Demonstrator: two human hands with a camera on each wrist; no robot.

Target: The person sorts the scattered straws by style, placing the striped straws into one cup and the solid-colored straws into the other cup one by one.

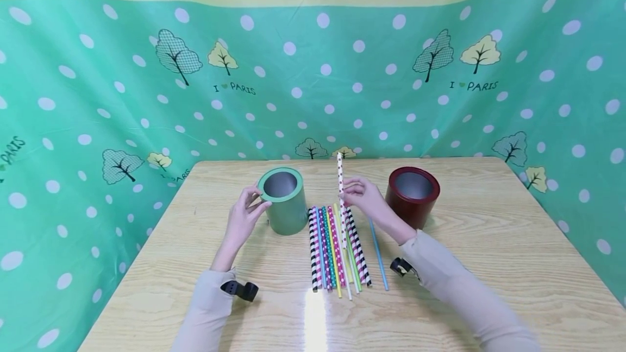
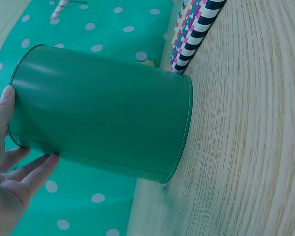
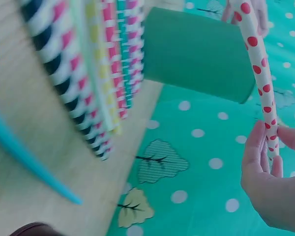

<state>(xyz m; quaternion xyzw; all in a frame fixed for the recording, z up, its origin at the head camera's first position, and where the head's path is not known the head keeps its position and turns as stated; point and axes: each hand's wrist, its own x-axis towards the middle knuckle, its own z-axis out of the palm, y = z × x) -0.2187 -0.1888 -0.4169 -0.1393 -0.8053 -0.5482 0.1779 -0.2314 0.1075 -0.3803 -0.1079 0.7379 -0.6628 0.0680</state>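
A dotted cloth (image 1: 327,69) is hanging behind the table (image 1: 161,287), so the far edge is leaving little reach beyond the cans; wider room is lying to the sides. The green can (image 1: 286,213) is standing upright on the left and the red can (image 1: 408,206) on the right, probably flanking the straws so both mouths are within reach. The left hand (image 1: 243,216) is holding the green can's rim between thumb and fingers, I'd guess to steady it. The right hand (image 1: 364,197) is pinching the dotted straw between thumb and fingertips. A row of straws (image 1: 331,254) is lying between the cans, its far left end crowding close beside the green one. A blue straw (image 1: 378,251) is lying apart on the right. The dotted straw (image 1: 340,170) is running lengthwise above the row, lifted, seemingly to keep it from brushing the others.
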